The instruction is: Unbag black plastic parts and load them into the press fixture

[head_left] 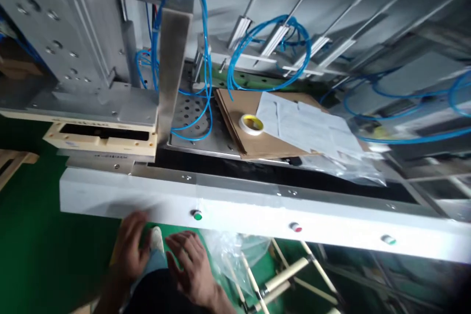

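Even, cool overhead light, bright glare along the white front rail (257,213), dim shadow under it near the hands, motion blur across the whole frame, right edge smeared and soft, far machinery tilted by lens distortion

Grey machine bed (206,142), cardboard sheet (239,108) on it, tape roll (252,124), papers (309,125), clear plastic bag (349,167)
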A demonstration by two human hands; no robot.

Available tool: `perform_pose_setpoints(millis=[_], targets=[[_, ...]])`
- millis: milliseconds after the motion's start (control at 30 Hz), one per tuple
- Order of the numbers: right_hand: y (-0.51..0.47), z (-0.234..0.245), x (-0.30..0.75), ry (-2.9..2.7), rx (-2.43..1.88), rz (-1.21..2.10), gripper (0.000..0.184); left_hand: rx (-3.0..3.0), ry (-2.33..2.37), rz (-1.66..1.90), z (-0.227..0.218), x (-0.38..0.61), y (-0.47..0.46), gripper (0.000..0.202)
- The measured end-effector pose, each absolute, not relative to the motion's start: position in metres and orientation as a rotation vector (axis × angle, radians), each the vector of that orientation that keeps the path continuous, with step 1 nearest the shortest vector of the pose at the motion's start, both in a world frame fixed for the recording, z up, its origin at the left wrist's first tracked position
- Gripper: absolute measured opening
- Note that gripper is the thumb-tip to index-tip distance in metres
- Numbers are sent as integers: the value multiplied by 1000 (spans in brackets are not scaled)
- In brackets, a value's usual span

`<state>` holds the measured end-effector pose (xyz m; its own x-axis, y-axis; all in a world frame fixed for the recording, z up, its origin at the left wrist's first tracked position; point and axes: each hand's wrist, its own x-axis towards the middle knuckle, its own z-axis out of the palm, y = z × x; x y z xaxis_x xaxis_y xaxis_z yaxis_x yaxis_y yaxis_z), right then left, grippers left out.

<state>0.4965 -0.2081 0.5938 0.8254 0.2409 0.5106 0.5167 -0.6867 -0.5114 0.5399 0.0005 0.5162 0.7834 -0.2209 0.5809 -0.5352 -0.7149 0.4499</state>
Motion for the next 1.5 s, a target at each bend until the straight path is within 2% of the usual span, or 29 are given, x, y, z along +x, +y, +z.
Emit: perform_pose_setpoints(millis=[167, 300, 367, 567, 700, 800, 933, 1067, 1333, 1433, 1500], targets=[[-285, 584, 449, -37, -2301, -731, 35, 2331, -948, 491, 513, 502, -85, 51], [-365, 578, 428, 248, -2393, -984, 23, 2416, -965, 539, 519, 496, -111, 57], [-410, 571, 411, 397, -2453, -1037, 23, 2488, -926, 585, 516, 488, -116, 66], [-570, 543, 363, 933, -2552, -1142, 37, 2665, -722, 606, 503, 461, -128, 85], [-673, 535, 346, 1254, -2439, -1234, 56, 2696, -725, 581, 501, 451, -133, 87], [-719, 531, 341, 1307, -2379, -1256, 63, 2734, -692, 614, 503, 447, -139, 85], [-737, 520, 344, 1266, -2334, -1284, 66, 2813, -631, 744, 511, 445, -152, 79], [-747, 505, 347, 1249, -2434, -1388, 55, 2852, -586, 867, 518, 449, -167, 63], [-728, 502, 346, 1139, -2566, -1480, 58, 2741, -453, 783, 522, 441, -165, 40], [-673, 521, 367, 789, -2578, -1589, 50, 2674, -377, 833, 528, 436, -169, 39], [-624, 540, 391, 363, -2607, -1454, 41, 2655, -386, 860, 533, 440, -177, 45]])
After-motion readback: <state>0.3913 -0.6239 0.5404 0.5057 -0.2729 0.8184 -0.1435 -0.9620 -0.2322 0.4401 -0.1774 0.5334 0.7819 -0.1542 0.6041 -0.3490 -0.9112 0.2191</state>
